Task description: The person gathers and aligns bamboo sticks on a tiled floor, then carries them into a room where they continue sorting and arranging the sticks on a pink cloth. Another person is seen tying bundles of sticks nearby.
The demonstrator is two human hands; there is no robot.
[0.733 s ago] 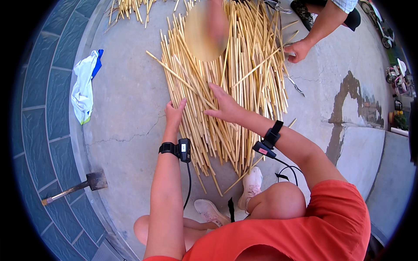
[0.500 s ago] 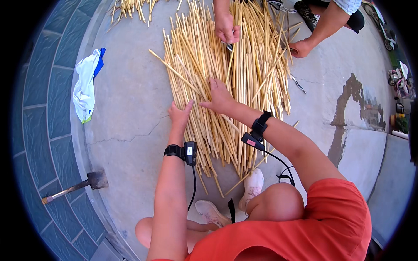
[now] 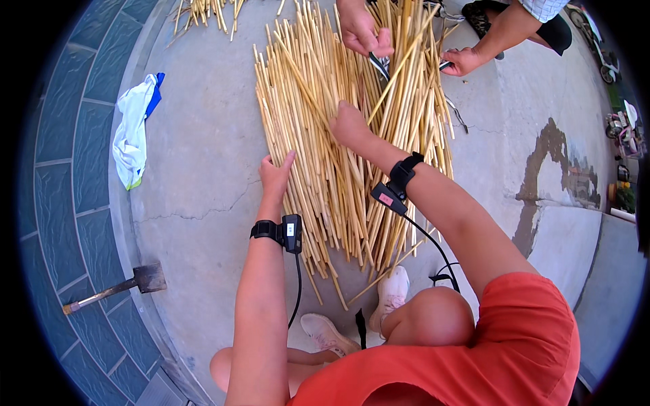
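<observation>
A wide pile of dry, straw-coloured reed stalks [image 3: 308, 162] lies on the ground in front of me, most of them running away from me. My left hand [image 3: 275, 177] rests against the pile's left edge, thumb raised and fingers apart, partly hidden by the hand itself. Over the middle of the pile, my right hand [image 3: 349, 126] is closed, its fingers curled down around stalks; a slanting stalk runs up to it from the far left. Both wrists wear black straps with small boxes and cables.
Across the pile, another person's hand [image 3: 365, 32] holds a metal tool [image 3: 380, 66]; their other hand [image 3: 462, 61] grips something small at the right edge. A light cloth [image 3: 132, 132] and a short-handled spade [image 3: 147, 278] lie left. Another tool [image 3: 457, 114] lies right of the pile.
My right hand has moved slightly away from me and closed. The stalk sticking out at far left now lies in line. The other person's hands shifted, and stalks at right lean differently.
</observation>
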